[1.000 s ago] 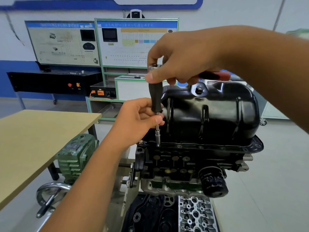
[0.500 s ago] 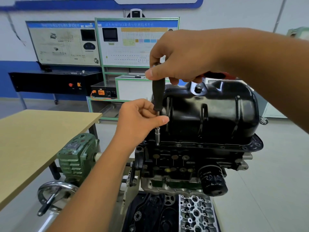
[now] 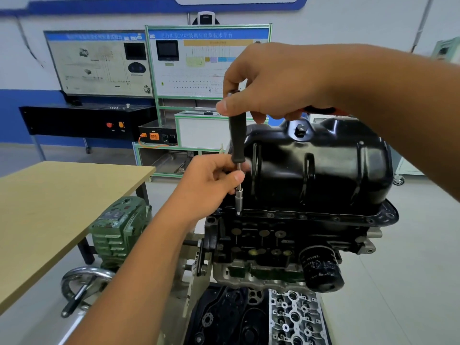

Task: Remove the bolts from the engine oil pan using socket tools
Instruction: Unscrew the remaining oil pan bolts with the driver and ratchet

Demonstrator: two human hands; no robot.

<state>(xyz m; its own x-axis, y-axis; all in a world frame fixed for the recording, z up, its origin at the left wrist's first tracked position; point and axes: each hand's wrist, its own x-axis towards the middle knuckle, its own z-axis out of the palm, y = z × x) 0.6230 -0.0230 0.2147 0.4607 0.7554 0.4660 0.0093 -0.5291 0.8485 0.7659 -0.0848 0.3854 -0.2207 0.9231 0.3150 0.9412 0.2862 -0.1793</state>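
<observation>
Both hands clamped: right hand [image 3: 271, 83] on socket driver [image 3: 237, 140], left hand [image 3: 211, 183] pinching shaft, socket [image 3: 239, 201] now lower, seated on flange bolt.

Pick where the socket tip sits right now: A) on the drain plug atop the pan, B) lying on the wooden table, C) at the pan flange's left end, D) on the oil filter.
C: the socket stands upright on the oil pan flange's left end, steadied by the left hand.
</observation>
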